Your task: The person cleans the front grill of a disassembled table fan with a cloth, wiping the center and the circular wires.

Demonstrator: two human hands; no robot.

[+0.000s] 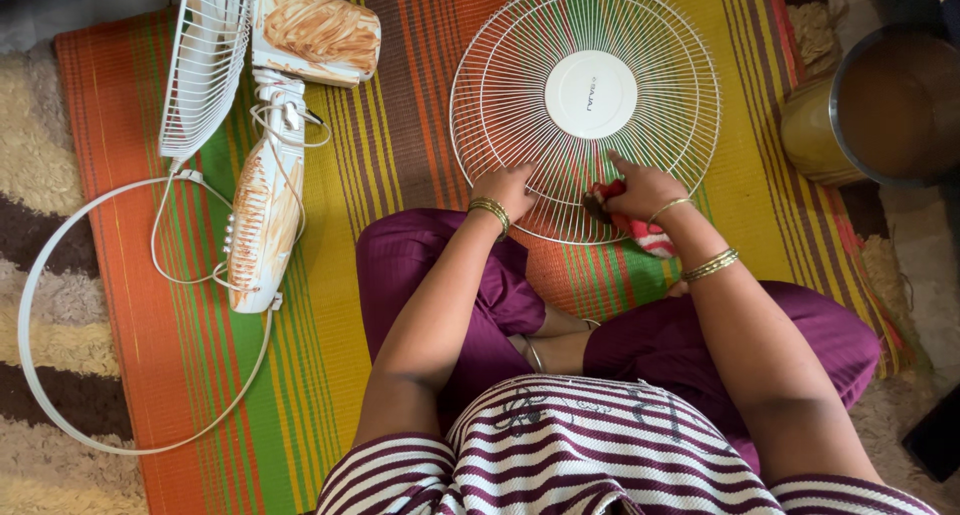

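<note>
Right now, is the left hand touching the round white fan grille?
Touching. The head view shows the left hand resting its fingers on the lower rim wires of the fan grille, no gap visible.

Hidden under the right hand (645, 187) — most of the red cloth (640, 230), only crumpled ends showing. Cut off by the top edge — the rear fan guard (205, 60). Lost past the right edge — part of the steel pot (890, 105), contents too dim to tell. Left hand (507, 187) fingertips masked by the white front guard (585, 105) wires.

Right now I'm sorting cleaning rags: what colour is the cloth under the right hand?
Red with some white, seen in the head view: the cloth lies under the right hand on the fan grille.
</note>
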